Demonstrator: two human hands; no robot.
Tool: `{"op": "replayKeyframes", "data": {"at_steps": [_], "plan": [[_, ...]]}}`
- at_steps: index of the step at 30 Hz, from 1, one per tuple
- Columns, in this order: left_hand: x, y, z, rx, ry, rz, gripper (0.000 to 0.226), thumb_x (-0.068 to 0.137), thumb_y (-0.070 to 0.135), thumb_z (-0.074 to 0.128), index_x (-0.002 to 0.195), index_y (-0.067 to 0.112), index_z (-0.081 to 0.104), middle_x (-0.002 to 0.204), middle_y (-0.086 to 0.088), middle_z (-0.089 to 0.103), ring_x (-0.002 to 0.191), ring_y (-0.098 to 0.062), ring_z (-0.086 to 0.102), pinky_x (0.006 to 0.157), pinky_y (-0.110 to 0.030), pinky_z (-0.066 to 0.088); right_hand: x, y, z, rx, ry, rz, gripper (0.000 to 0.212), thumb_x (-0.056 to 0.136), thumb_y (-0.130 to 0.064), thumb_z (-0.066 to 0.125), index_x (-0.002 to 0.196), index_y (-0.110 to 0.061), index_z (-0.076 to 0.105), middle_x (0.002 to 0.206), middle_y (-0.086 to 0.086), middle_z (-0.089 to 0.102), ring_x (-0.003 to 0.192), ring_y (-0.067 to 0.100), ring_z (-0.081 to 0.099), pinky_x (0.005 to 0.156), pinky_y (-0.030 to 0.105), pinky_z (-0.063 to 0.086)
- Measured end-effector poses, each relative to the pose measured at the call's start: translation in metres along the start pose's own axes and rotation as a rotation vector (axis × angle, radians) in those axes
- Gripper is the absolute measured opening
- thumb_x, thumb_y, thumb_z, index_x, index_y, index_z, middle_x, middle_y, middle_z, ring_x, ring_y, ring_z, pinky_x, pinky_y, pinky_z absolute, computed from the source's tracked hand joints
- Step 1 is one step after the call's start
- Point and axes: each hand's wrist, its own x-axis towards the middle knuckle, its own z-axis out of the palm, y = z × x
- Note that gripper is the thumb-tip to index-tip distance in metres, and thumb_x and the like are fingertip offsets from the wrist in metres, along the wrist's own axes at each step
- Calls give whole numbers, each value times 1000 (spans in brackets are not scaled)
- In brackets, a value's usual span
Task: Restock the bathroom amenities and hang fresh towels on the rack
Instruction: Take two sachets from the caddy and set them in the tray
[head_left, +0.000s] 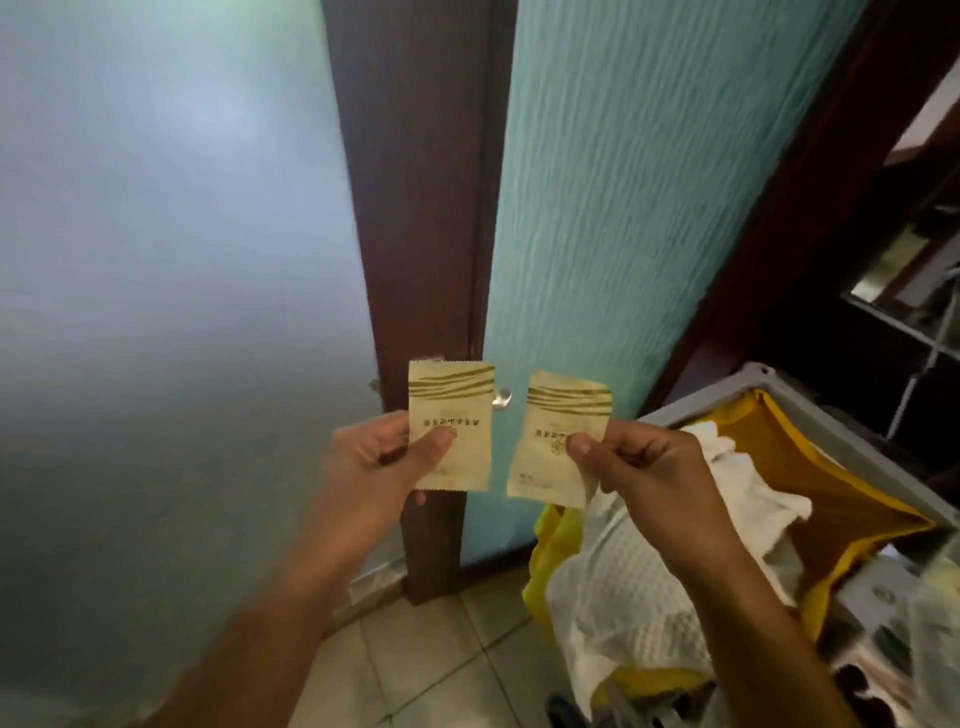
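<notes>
The left hand (374, 457) pinched a beige sachet (451, 410) at its left edge, with the thumb pressed on the printed face. The right hand (644, 462) pinched a second sachet (558, 415) the same way at its right edge. Both packets were held upright in the air, side by side and just apart, in front of a dark wooden door frame (415, 208). White towels (623, 571) lay heaped in the yellow bag (831, 493) of a grey cart (857, 447) nearby.
</notes>
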Motion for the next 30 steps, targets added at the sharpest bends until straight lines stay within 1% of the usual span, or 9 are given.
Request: {"op": "replayKeyframes", "data": {"at_steps": [3,5,9,13,18,22,26,28,30], "plan": [[-16,0,-49,-2,52,28,17,97,28,59,108,35,70,92,17,77,70,-1,71,57,-20,54,-6,-29,48,-26,-60,-42,10,91,-11,70,93,-5,78,84,-5,79,77,7,74,65,20,55],[-29,-2,-85,6,110,30,19,99,28,58,110,38,70,92,19,77,67,2,68,58,-20,53,-3,-50,85,-51,-126,-73,8,91,-9,70,92,-7,77,77,-10,77,68,0,70,60,15,52],[-62,-17,-170,-27,270,-17,22,99,18,58,113,31,70,100,19,76,81,5,70,60,-11,49,3,-79,178,-92,-325,-138,7,91,-13,71,91,-13,78,75,-12,76,62,-2,66,56,12,48],[-111,-34,-255,-28,534,-84,14,99,21,59,108,27,68,98,16,77,82,-1,71,59,-14,48,-7,-96,281,-67,-575,-148,7,91,-15,71,86,-13,76,74,-12,75,60,-1,64,54,12,47],[-179,-49,-335,-77,879,-148,15,95,20,64,110,21,68,98,10,78,84,-6,73,59,-15,51,-30,-104,402,-12,-851,-164,18,91,-13,70,100,-27,76,89,-16,78,68,-4,69,56,10,49],[-227,-53,-379,-31,1096,-194,16,96,14,64,109,20,72,101,7,78,89,-10,74,69,-25,57,-50,-106,492,33,-1064,-186,21,91,-13,70,100,-32,72,87,-26,75,73,-7,70,59,10,51],[-256,-55,-413,49,1305,-254,16,96,13,64,103,24,73,99,18,76,74,0,69,59,-17,51,-66,-111,573,60,-1267,-258,25,93,-11,67,97,-35,69,92,-18,76,76,-5,70,61,13,53],[-264,-53,-428,69,1423,-280,16,96,13,64,102,24,73,96,19,75,78,-2,69,58,-18,53,-73,-116,611,61,-1368,-308,28,94,-10,66,100,-38,67,100,-20,72,84,-8,70,64,13,54],[-272,-51,-441,83,1527,-302,14,95,13,66,101,24,73,94,14,77,80,-5,70,60,-20,54,-81,-122,645,74,-1449,-343,29,95,-12,66,99,-40,67,96,-25,71,92,-7,70,68,14,55]]}}
